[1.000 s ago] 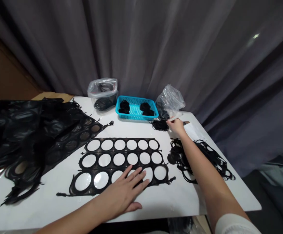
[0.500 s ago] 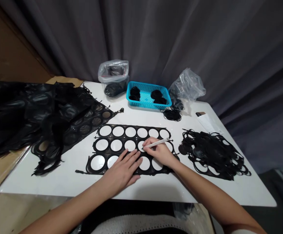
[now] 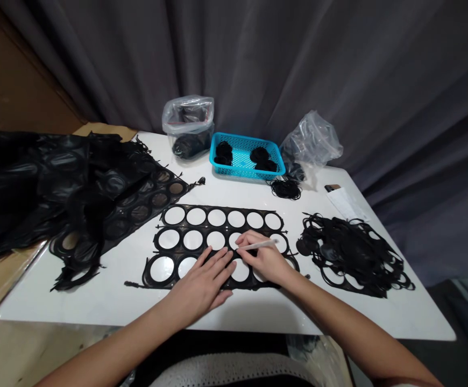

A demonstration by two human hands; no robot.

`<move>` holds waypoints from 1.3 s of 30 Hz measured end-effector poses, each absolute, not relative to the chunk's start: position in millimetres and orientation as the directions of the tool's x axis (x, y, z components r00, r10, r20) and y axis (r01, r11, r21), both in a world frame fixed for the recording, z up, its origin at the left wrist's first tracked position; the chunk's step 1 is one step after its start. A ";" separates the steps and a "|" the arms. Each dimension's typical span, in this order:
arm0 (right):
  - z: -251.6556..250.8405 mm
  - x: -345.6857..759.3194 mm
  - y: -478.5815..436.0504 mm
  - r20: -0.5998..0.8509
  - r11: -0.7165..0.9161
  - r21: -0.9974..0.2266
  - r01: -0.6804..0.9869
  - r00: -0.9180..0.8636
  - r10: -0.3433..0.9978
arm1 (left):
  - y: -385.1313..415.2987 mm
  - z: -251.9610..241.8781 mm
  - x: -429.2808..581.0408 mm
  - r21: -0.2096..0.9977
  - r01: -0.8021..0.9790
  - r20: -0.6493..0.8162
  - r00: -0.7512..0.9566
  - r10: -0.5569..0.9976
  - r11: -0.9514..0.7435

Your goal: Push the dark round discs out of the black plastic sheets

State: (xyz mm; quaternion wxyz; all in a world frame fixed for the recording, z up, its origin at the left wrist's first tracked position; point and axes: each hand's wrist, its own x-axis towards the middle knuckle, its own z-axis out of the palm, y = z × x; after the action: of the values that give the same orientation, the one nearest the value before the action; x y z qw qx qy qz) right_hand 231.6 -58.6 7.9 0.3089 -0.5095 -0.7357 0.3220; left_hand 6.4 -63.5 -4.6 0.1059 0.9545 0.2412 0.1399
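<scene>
A black rubber sheet with rows of round holes, each edged by a thick ring, lies flat on the white table. My left hand rests on its lower middle, palm down and fingers outstretched, covering part of the bottom row. Just to the right, my right hand pinches a slim white pen-like tool. The tool's tip is at the lower left edge of a ring in the middle row, close to my left fingertips. My right hand covers some holes on that side.
A heap of black sheets spreads over the table's left side. Tangled black scraps lie at right. Behind stand a blue basket holding black ring bundles, a clear bag, another plastic bag, a loose ring bundle and a paper.
The tool in my right hand has tilted lower, its rear end dropping, and my right hand has shifted slightly. My left hand stays in place on the sheet.
</scene>
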 end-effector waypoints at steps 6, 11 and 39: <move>6.9 260.5 -32.8 0.255 0.365 -0.438 0.821 -0.275 0.927 | -63.3 -5.2 7.5 0.275 0.428 0.207 0.848 0.488 -0.861; 25.6 291.4 -16.3 0.267 0.061 -0.600 0.798 0.127 0.955 | -67.8 -2.0 2.4 0.247 0.423 0.169 0.867 0.468 -0.872; 15.6 222.5 -123.3 -0.050 0.051 -0.824 0.565 -0.160 0.986 | -94.0 -2.1 -17.4 0.260 0.410 0.106 0.888 0.448 -0.874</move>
State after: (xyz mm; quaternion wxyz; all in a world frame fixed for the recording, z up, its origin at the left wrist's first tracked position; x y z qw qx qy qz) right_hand 222.5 -123.3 15.6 0.2851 -0.5818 -0.6663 0.3691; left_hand -17.4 -94.0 -2.1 0.1157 0.9646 0.2222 0.0817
